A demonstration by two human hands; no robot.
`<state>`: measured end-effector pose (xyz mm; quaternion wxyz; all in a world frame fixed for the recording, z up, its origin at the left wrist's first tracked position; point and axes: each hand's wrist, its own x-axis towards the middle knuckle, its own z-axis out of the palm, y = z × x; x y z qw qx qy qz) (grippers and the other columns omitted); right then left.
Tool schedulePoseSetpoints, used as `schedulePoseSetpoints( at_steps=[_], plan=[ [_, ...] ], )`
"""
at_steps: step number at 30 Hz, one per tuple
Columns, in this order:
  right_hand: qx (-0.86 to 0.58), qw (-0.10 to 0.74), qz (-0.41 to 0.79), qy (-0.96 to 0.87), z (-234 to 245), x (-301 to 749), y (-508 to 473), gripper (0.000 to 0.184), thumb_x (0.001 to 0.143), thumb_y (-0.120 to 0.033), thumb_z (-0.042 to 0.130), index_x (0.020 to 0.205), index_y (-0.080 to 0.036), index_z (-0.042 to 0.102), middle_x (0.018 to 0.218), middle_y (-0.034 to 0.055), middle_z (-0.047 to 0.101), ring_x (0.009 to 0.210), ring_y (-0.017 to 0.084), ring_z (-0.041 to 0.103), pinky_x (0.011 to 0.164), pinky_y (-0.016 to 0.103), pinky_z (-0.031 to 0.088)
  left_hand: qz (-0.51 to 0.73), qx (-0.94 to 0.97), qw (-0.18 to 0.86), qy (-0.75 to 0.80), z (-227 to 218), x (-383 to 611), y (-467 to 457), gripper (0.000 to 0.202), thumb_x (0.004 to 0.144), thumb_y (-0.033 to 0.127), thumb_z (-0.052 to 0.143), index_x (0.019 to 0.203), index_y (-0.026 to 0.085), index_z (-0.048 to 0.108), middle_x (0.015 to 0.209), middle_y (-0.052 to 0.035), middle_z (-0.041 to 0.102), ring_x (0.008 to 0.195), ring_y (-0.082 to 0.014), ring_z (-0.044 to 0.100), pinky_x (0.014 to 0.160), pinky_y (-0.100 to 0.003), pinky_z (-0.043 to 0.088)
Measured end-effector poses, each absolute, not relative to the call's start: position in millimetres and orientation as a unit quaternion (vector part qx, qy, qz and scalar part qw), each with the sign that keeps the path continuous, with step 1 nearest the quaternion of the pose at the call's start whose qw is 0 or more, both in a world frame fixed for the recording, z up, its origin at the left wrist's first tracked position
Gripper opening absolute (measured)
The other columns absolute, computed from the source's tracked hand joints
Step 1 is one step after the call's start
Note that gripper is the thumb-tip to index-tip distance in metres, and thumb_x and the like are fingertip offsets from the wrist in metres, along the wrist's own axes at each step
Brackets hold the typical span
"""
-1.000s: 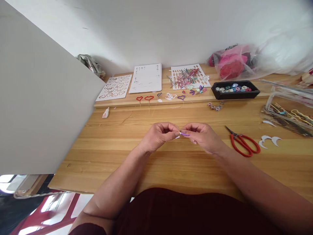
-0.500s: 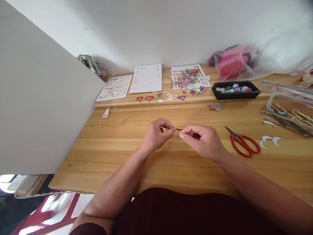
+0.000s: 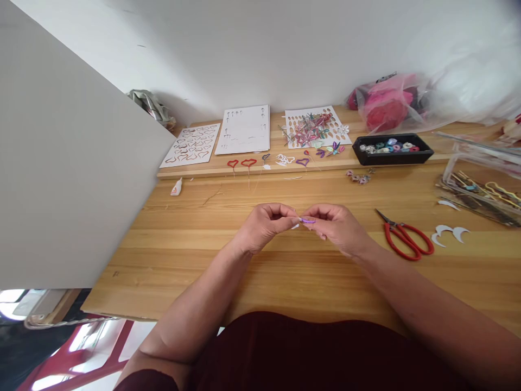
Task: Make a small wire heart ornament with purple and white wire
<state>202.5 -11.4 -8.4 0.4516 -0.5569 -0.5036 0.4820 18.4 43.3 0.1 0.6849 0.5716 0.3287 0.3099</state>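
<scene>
Above the middle of the table, my left hand (image 3: 268, 225) and my right hand (image 3: 337, 227) meet at the fingertips. Between them is a small piece wrapped in purple thread (image 3: 309, 221). My left thumb and forefinger pinch its left end, where a bit of white (image 3: 295, 226) shows below the thumb. The purple part lies against my right fingers, which are closed on it. Most of the piece is hidden by the fingers. Red-handled scissors (image 3: 409, 239) lie on the table to the right of my right hand.
A raised ledge at the back bears heart-cutout card (image 3: 191, 145), white sheets (image 3: 243, 130), red heart shapes (image 3: 248, 163) and a black tray (image 3: 393, 158) of thread spools. White crescents (image 3: 443, 230) and a clear box (image 3: 480, 168) are at right; a small glue bottle (image 3: 176, 188) lies at left.
My hands have come closer together, fingertips now meeting. The purple piece has turned, showing more of its purple side, and a white bit now shows under my left thumb.
</scene>
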Motion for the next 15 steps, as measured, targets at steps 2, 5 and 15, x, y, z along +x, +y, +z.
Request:
schedulePoseSetpoints(
  at_steps=[2,5,15],
  plan=[
    [-0.553,0.437,0.492,-0.511,-10.0,197.2,-14.6,0.03,0.075,-0.046,0.076,0.071,-0.017,0.068,0.057,-0.0032,0.053,0.048,0.008,0.036,0.047,0.026,0.028,0.355,0.558,0.663,0.351,-3.0,20.6,44.5,0.026,0.067,0.035,0.082,0.071,0.013,0.069,0.075,-0.0024,0.066,0.069,-0.0103,0.054,0.067,-0.025,0.042],
    [-0.558,0.414,0.452,-0.559,-6.5,191.6,-21.7,0.026,0.081,-0.041,0.071,0.07,-0.018,0.068,0.055,-0.0039,0.049,0.05,0.008,0.035,0.048,0.026,0.027,0.399,0.581,0.591,0.392,-5.9,21.6,46.0,0.022,0.071,0.034,0.079,0.073,0.014,0.068,0.079,-0.0031,0.067,0.07,-0.0106,0.054,0.065,-0.024,0.041],
    [-0.596,0.448,0.283,-0.604,9.4,202.3,-24.1,0.017,0.084,-0.035,0.067,0.08,-0.02,0.074,0.07,0.0022,0.068,0.059,0.013,0.051,0.056,0.028,0.04,0.272,0.691,0.553,0.378,3.2,16.1,41.5,0.017,0.073,0.03,0.074,0.073,0.014,0.068,0.079,-0.003,0.067,0.056,-0.0064,0.042,0.052,-0.023,0.032]
  ],
)
